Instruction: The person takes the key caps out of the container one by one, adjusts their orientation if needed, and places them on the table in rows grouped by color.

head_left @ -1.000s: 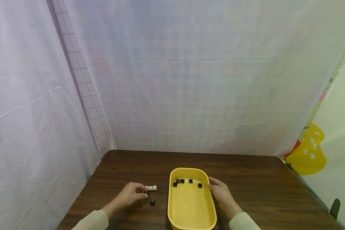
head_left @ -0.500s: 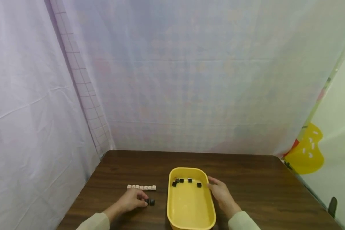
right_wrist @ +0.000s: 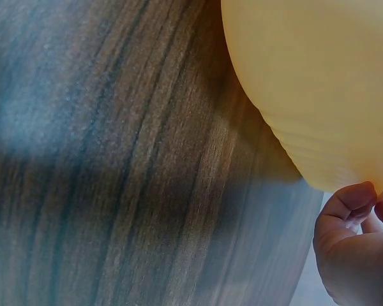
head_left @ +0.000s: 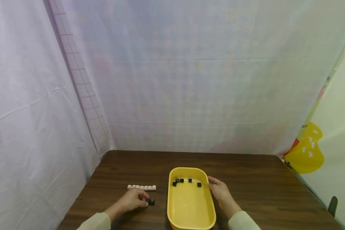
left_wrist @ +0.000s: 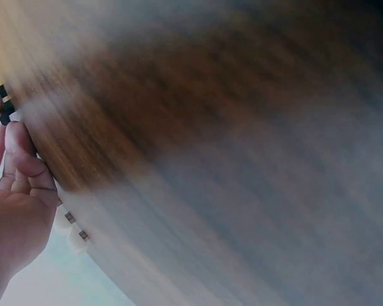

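- Black pieces (head_left: pixel 151 202), apparently 2 side by side, lie on the brown bench (head_left: pixel 247 179); its flat top should favour sliding over lifting.
- The yellow tray (head_left: pixel 191 207) stands on the bench to the right of them, near enough that its wall is best not bumped.
- The right hand (head_left: pixel 220 193) pinches the tray's right side between thumb and fingers; a light, steady hold should be enough.
- The left hand (head_left: pixel 132 200) pinches at the black pieces (the fingers hide part of them); pressing low and square would probably keep their faces flush without tipping either.
- The white row (head_left: pixel 141 187), 7 small pieces long, lies just beyond the left hand and could serve as a straight guide, if the knuckles clear it.
- The loose black pieces (head_left: pixel 190 180), 5 in all, sit toward the tray's far end; those standing apart look easiest to pick.
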Demonstrator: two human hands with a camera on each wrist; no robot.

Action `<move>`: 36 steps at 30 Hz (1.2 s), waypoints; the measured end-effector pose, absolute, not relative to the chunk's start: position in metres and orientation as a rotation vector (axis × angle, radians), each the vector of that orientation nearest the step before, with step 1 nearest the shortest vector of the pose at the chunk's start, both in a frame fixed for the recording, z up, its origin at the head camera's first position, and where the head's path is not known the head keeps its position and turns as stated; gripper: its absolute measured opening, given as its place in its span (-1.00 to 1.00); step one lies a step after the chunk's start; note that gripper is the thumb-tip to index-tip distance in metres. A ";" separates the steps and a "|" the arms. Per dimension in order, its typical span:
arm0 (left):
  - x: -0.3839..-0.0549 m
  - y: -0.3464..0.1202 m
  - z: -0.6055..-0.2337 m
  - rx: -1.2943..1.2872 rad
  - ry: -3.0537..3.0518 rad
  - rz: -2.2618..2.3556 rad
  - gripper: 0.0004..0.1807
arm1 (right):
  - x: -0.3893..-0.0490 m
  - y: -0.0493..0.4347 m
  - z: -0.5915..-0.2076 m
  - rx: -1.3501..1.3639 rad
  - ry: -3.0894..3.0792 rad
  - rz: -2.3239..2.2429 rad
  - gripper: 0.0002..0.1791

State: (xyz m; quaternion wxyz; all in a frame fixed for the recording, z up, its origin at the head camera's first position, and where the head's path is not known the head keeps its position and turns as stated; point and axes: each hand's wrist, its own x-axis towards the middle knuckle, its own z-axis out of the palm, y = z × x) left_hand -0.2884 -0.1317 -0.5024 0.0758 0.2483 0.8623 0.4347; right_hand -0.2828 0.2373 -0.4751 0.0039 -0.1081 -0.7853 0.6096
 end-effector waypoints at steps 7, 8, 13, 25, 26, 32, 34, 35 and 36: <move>-0.288 -0.133 -0.497 0.747 2.586 1.298 -0.74 | -0.283 0.235 -0.476 -0.336 -2.458 1.914 -0.52; -0.289 -0.133 -0.495 0.734 2.579 1.310 -0.74 | -0.283 0.234 -0.476 -0.334 -2.460 1.915 -0.52; -0.294 -0.123 -0.481 0.704 2.616 1.352 -0.74 | -0.282 0.234 -0.474 -0.339 -2.468 1.921 -0.51; -0.307 -0.043 -0.442 0.657 2.497 1.426 -0.72 | -0.282 0.236 -0.471 -0.354 -2.473 1.937 -0.51; -0.308 -0.035 -0.442 0.668 2.485 1.433 -0.72 | -0.282 0.236 -0.471 -0.349 -2.479 1.929 -0.50; -0.312 0.010 -0.444 0.772 2.528 1.408 -0.76 | -0.281 0.238 -0.473 -0.344 -2.480 1.912 -0.48; -0.314 0.021 -0.445 0.806 2.553 1.394 -0.77 | -0.280 0.238 -0.472 -0.348 -2.477 1.913 -0.47; -0.316 0.026 -0.446 0.819 2.562 1.389 -0.77 | -0.279 0.238 -0.473 -0.348 -2.475 1.915 -0.47; -0.317 0.031 -0.446 0.833 2.566 1.383 -0.78 | -0.278 0.238 -0.472 -0.349 -2.474 1.918 -0.47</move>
